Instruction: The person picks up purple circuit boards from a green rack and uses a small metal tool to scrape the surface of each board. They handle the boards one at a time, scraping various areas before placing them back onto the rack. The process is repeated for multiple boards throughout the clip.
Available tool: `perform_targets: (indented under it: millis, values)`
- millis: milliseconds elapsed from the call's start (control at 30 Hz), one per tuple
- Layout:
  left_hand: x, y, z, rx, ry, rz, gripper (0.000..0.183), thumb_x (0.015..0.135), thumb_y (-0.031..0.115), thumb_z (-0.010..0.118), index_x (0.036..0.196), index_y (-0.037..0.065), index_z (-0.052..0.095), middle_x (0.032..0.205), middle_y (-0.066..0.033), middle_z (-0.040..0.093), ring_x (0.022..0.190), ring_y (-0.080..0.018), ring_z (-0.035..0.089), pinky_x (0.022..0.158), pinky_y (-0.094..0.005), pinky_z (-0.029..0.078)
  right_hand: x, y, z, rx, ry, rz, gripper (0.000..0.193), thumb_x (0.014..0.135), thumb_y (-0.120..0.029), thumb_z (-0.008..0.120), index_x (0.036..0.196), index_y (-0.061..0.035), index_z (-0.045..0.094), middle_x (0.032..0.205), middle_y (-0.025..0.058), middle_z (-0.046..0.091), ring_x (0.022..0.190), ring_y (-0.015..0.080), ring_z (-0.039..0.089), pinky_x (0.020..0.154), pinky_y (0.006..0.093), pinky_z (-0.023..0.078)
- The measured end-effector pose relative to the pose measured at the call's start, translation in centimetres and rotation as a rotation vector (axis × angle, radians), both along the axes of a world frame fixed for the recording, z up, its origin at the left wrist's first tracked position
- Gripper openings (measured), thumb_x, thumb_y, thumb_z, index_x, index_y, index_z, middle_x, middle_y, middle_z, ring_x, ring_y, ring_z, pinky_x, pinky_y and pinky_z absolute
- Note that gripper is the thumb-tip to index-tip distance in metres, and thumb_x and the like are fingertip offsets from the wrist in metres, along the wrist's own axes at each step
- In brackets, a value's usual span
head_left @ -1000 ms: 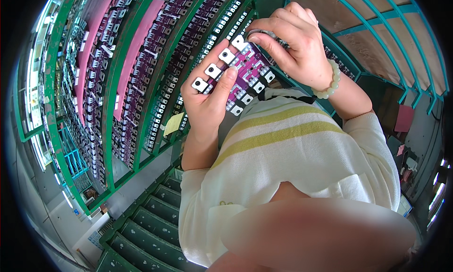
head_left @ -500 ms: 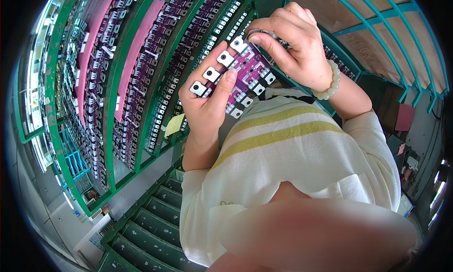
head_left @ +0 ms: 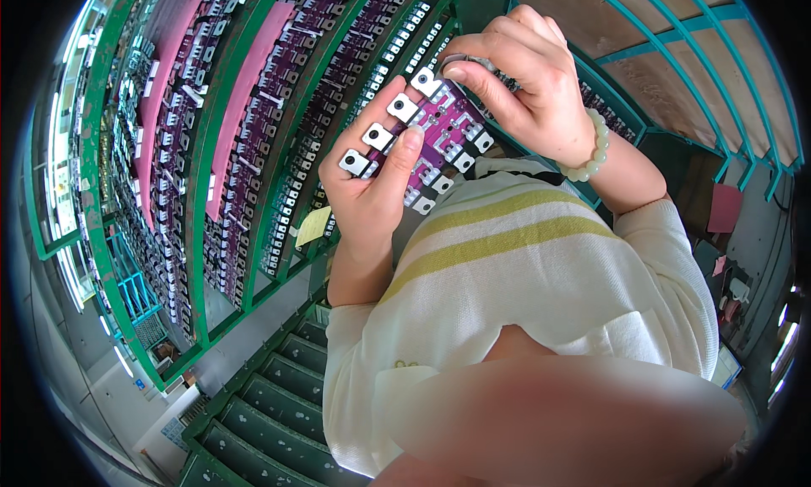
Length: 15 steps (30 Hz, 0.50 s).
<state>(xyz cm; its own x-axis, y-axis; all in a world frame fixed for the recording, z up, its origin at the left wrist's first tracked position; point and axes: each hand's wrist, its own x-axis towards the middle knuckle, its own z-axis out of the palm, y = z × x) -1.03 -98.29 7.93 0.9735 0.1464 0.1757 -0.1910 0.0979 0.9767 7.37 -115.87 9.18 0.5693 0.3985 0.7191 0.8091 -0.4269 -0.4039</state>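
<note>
A purple circuit board (head_left: pixel 450 130) with white square tabs along one edge and more pale tabs along the opposite edge is gripped in my left hand (head_left: pixel 372 191). The thumb lies across its face, and the fingers are behind it. At the board's far corner my right hand (head_left: pixel 532 86) is closed, thumb and index finger pinched together. Between them shows a thin greyish piece (head_left: pixel 467 59), whose kind I cannot make out; it reaches close to the corner tab. The other right fingers are curled. A pale bead bracelet (head_left: pixel 601 145) circles the right wrist.
To the left, a green metal rack (head_left: pixel 201 233) carries rows of similar purple boards (head_left: pixel 253 149), with pink strips (head_left: pixel 245 107) between. A yellow paper (head_left: pixel 312 226) hangs by its edge. Green slatted steps or shelves (head_left: pixel 279 394) lie below; a teal-framed rack (head_left: pixel 710 73) stands at the right.
Hardly anything differs. The board and my left hand have shifted very slightly to the left; my right hand keeps its pinch at the same corner.
</note>
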Motion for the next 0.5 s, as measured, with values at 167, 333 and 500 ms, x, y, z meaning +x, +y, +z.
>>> perform_targets:
  millis: [167, 333, 500]
  values:
    - [-0.01, 0.05, 0.08, 0.008, 0.006, -0.002, 0.039, 0.086, -0.002, 0.062, 0.123, -0.009, 0.054, 0.108, -0.0152, 0.066, 0.094, -0.0124, 0.061, 0.085, -0.0249, 0.047, -0.01, 0.04, 0.14, -0.014, -0.013, -0.009, 0.01, 0.08, -0.019, 0.07, 0.086, -0.0108, 0.069, 0.072, -0.0005, 0.058, 0.068, 0.0183, 0.049, 0.064, 0.0302, 0.034]
    - [-0.01, 0.15, 0.02, 0.015, -0.001, -0.012, 0.038, 0.086, -0.003, 0.061, 0.123, -0.009, 0.054, 0.109, -0.0157, 0.066, 0.095, -0.0127, 0.061, 0.086, -0.0253, 0.047, -0.08, 0.05, 0.25, -0.029, -0.028, -0.009, 0.01, 0.08, -0.019, 0.07, 0.085, -0.0105, 0.069, 0.072, -0.0005, 0.058, 0.067, 0.0184, 0.049, 0.063, 0.0302, 0.034]
    - [-0.08, 0.15, 0.03, 0.024, -0.011, -0.009, 0.039, 0.086, -0.002, 0.062, 0.123, -0.009, 0.054, 0.109, -0.0161, 0.066, 0.095, -0.0132, 0.061, 0.086, -0.0257, 0.047, -0.11, 0.08, 0.13, -0.006, -0.026, -0.023, 0.01, 0.08, -0.019, 0.07, 0.085, -0.011, 0.069, 0.071, -0.0009, 0.058, 0.067, 0.0181, 0.048, 0.063, 0.0299, 0.034]
